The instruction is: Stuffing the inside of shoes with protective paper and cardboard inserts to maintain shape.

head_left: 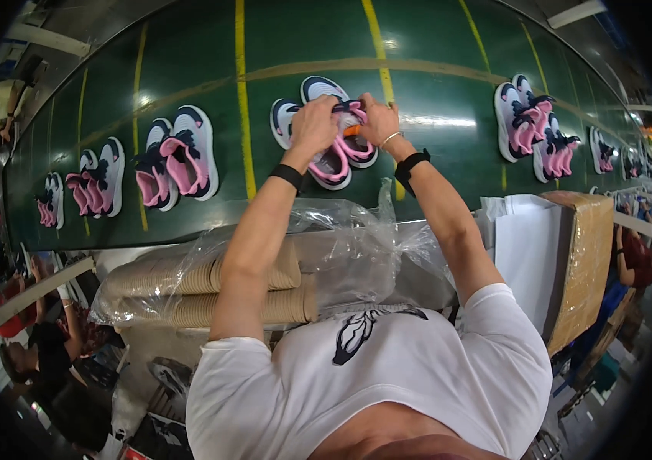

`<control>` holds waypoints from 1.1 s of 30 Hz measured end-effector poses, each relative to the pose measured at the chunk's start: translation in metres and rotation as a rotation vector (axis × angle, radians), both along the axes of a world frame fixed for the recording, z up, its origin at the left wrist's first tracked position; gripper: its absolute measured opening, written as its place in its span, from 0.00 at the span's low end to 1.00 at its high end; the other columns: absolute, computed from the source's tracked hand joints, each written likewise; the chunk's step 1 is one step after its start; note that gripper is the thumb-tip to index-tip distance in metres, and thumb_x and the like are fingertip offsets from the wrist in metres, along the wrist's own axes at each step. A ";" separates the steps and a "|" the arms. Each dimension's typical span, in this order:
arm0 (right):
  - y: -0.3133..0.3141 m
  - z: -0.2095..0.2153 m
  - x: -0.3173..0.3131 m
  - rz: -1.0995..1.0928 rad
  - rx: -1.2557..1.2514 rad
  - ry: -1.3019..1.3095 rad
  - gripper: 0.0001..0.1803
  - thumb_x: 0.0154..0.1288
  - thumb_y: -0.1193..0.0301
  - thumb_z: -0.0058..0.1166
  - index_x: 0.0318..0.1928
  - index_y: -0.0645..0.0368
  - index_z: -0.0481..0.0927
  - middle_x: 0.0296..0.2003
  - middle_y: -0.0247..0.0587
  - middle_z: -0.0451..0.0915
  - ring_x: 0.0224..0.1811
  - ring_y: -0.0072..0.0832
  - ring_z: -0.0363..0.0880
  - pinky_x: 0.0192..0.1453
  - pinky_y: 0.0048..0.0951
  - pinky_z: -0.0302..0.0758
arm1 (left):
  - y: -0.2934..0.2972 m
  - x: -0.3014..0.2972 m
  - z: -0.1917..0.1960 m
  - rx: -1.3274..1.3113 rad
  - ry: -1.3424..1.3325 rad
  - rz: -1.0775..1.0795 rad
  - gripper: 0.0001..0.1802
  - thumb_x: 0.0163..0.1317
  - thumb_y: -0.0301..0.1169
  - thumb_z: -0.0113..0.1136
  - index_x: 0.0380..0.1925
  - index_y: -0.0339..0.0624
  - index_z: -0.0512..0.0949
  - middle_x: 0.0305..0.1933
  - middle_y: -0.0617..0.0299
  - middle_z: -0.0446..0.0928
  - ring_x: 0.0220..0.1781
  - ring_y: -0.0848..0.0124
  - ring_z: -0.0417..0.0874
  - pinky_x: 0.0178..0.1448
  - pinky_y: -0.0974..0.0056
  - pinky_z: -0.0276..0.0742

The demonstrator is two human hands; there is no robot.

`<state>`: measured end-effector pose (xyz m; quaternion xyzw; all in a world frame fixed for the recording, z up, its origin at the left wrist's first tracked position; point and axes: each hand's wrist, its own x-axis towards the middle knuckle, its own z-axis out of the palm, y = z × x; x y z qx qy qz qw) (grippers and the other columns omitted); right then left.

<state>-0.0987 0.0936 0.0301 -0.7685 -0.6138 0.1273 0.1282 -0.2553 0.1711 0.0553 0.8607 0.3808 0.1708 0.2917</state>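
A pair of navy, white and pink children's sneakers lies in front of me on the green conveyor belt [448, 165], toes pointing away. My left hand [315, 129] is closed on the upper of the right sneaker [362, 156], near its opening. On the other side of that opening, my right hand [379, 120] grips the upper, fingers bent. Something small and orange [351, 130] shows between the hands; its kind is unclear. Partly behind my left hand is the left sneaker [330, 170], its pink lining facing me. My fingertips are largely hidden by the shoe and hands.
More sneaker pairs lie along the belt, some at left [188, 157] and some at right [521, 123]. Yellow lines [241, 92] cross the belt. Nearer me are stacked brown molded inserts [241, 295] in clear plastic, and a cardboard box [583, 268]. Other people stand at the far left and right.
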 end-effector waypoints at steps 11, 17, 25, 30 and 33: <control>0.001 -0.013 0.010 0.223 0.043 0.093 0.19 0.48 0.66 0.60 0.42 0.57 0.76 0.26 0.49 0.80 0.33 0.49 0.78 0.39 0.46 0.73 | 0.000 -0.043 0.021 -0.038 -0.247 -0.116 0.26 0.52 0.29 0.61 0.52 0.38 0.66 0.52 0.48 0.69 0.53 0.48 0.72 0.54 0.55 0.71; -0.011 -0.008 0.005 0.012 0.055 -0.054 0.18 0.51 0.67 0.58 0.44 0.54 0.76 0.25 0.52 0.79 0.31 0.51 0.78 0.38 0.47 0.73 | 0.005 -0.165 0.065 0.073 0.048 0.321 0.19 0.52 0.26 0.58 0.44 0.38 0.68 0.47 0.48 0.71 0.51 0.51 0.73 0.50 0.54 0.72; -0.033 0.023 -0.038 -0.078 0.344 0.209 0.18 0.51 0.66 0.62 0.33 0.61 0.67 0.28 0.51 0.72 0.29 0.50 0.72 0.34 0.43 0.67 | 0.052 -0.326 -0.051 0.092 0.577 0.685 0.40 0.42 0.43 0.63 0.57 0.38 0.66 0.50 0.39 0.72 0.54 0.48 0.74 0.56 0.50 0.72; -0.039 0.010 -0.045 0.030 0.078 -0.144 0.29 0.41 0.58 0.67 0.38 0.61 0.67 0.29 0.52 0.78 0.33 0.50 0.77 0.39 0.46 0.72 | 0.048 -0.237 -0.052 -0.020 0.300 0.655 0.32 0.33 0.31 0.67 0.42 0.29 0.69 0.37 0.42 0.77 0.41 0.48 0.81 0.46 0.53 0.78; -0.035 0.003 -0.043 -0.040 -0.040 -0.170 0.27 0.40 0.59 0.64 0.38 0.62 0.72 0.29 0.55 0.80 0.34 0.50 0.79 0.42 0.45 0.75 | 0.026 -0.167 -0.019 -0.230 0.172 0.610 0.35 0.29 0.27 0.67 0.44 0.28 0.68 0.44 0.37 0.73 0.47 0.46 0.78 0.51 0.54 0.75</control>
